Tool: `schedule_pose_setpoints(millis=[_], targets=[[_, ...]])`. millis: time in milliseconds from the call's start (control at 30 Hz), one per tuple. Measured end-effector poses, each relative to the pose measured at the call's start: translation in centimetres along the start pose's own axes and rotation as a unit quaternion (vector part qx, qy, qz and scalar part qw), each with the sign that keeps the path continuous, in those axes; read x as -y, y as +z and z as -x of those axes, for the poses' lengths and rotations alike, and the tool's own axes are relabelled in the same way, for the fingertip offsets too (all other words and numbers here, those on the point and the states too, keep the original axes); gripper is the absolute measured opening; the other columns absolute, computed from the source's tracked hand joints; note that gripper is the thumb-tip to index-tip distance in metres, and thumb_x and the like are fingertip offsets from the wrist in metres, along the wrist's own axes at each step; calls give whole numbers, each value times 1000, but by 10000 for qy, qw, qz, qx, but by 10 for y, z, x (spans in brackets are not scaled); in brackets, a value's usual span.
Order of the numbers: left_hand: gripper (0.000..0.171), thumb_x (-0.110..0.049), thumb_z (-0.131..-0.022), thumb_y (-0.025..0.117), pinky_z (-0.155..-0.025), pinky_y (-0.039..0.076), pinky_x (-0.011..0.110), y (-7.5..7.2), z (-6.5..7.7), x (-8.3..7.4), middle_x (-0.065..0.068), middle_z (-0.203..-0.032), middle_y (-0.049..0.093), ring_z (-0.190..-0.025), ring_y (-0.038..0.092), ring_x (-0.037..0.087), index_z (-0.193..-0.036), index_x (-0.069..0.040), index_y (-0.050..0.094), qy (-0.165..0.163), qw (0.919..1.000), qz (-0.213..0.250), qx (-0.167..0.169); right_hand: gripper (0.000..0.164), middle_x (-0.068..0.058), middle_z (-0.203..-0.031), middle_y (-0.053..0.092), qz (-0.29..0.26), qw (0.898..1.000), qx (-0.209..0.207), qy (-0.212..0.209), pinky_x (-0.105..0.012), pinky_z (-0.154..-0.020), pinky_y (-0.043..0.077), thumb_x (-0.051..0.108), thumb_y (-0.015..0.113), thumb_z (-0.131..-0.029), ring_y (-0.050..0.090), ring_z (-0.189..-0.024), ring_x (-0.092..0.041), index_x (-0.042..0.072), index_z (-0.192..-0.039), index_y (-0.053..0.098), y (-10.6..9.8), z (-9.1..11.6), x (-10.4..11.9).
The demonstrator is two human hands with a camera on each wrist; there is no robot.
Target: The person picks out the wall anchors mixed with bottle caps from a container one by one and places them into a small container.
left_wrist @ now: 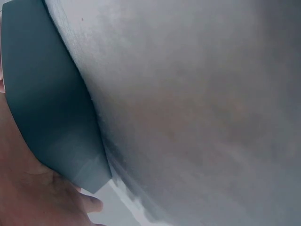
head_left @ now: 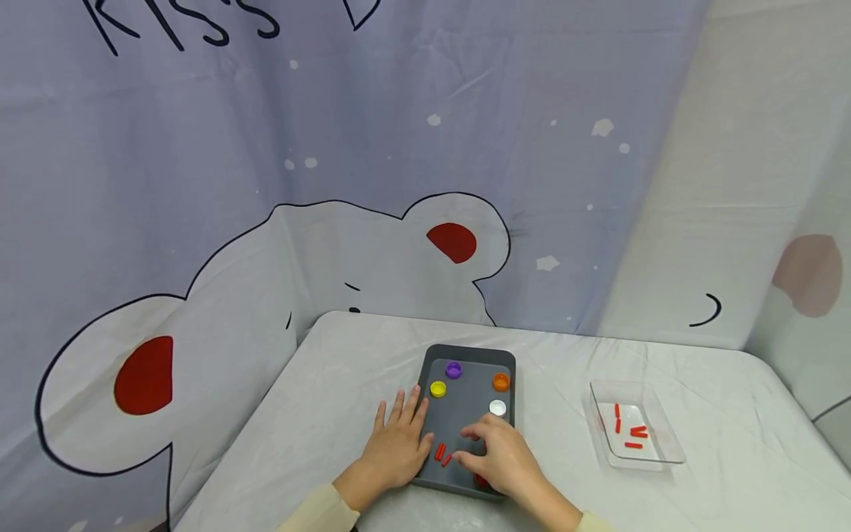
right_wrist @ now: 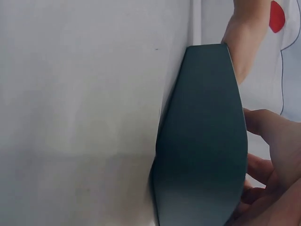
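Note:
A dark grey tray (head_left: 459, 414) lies on the white-covered table. My left hand (head_left: 397, 447) rests at its left rim, fingers straight and spread. Over the tray's near right part hovers my right hand (head_left: 501, 454), thumb and forefinger apart with no object visible between them. Short red sticks (head_left: 441, 451) lie in the tray, left of the right thumb. A red round piece (head_left: 481, 480) is partly hidden beneath the right hand. The left wrist view shows the tray's outer wall (left_wrist: 51, 94) beside the left hand (left_wrist: 42, 197); the right wrist view shows right-hand fingers (right_wrist: 258, 167) behind the wall.
Farther up the tray sit small round caps: purple (head_left: 453, 370), yellow (head_left: 437, 389), orange (head_left: 501, 382) and white (head_left: 497, 408). To the right stands a clear plastic box (head_left: 654, 465) with several red sticks inside. A printed curtain (head_left: 372, 133) hangs behind the table.

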State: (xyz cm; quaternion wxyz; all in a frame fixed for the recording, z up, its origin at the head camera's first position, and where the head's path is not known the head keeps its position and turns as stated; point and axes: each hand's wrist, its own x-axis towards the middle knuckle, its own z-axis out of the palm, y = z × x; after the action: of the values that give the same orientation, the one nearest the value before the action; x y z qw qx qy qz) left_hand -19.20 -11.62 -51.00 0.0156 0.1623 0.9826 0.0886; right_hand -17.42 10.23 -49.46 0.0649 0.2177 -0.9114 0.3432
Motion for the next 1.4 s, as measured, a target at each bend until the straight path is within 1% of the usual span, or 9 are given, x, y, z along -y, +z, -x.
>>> schedule_pose_setpoints(millis=[100,267,467,600,733,933,1033,1267,1400], targets=[[62,-41,-107,44,-120,10,65,0,0,0,11,-169,17,-154,16,40,-158,-7,35,24,10000,-14,-40,33,3,-87,64,30,9999,118,-111,-27,-66,49,34,87,-78,61,-79,-16,9,-98,79,5,-3,1],[62,-39,-107,44,-118,11,67,2,-1,1,13,-169,18,-153,17,42,-158,-5,35,84,9999,5,-123,33,5,-81,63,203,9991,274,-234,-28,-65,48,37,89,-74,57,-73,-9,11,-90,78,11,-6,1],[63,-43,-107,42,-119,11,66,7,-2,3,12,-170,15,-154,16,41,-159,-7,34,104,9997,-99,-174,34,7,-79,60,587,9976,311,-181,-31,-64,50,41,91,-71,58,-72,-10,13,-84,77,17,-8,0],[64,-46,-107,40,-119,10,65,9,-3,4,10,-170,15,-154,15,39,-159,-10,34,60,9997,-182,-166,35,9,-77,57,942,9949,315,-155,-31,-61,48,45,91,-69,56,-68,-10,16,-79,74,20,-11,-3],[64,-46,-108,39,-119,10,65,8,-4,3,10,-170,14,-154,15,40,-159,-9,33,41,9997,-181,-126,37,10,-75,53,1135,9927,391,-119,-30,-59,45,47,91,-67,52,-66,-10,19,-76,68,23,-13,-2],[63,-44,-108,40,-119,10,65,0,0,-1,12,-169,16,-154,15,41,-159,-7,34,25,10000,-54,-30,42,10,-74,47,1246,9911,473,-42,-31,-59,44,48,92,-65,49,-66,-11,20,-75,62,26,-14,-1],[63,-45,-108,40,-120,11,64,-3,1,-3,11,-170,16,-154,15,40,-159,-8,33,-5,10000,-89,32,44,9,-74,46,1318,9901,476,-18,-31,-59,44,48,93,-64,49,-66,-11,20,-75,61,28,-15,-1],[63,-44,-108,41,-119,10,66,3,-2,1,12,-169,16,-154,15,42,-159,-7,33,39,10000,-27,-38,45,9,-74,45,1403,9891,452,15,-31,-56,41,47,92,-65,47,-65,-12,20,-75,58,31,-17,0],[63,-44,-108,41,-119,10,66,1,-1,0,12,-169,16,-154,14,41,-159,-8,33,22,10000,7,11,43,8,-74,46,1472,9880,472,36,-32,-56,41,47,91,-66,48,-65,-13,20,-75,59,33,-18,0]])
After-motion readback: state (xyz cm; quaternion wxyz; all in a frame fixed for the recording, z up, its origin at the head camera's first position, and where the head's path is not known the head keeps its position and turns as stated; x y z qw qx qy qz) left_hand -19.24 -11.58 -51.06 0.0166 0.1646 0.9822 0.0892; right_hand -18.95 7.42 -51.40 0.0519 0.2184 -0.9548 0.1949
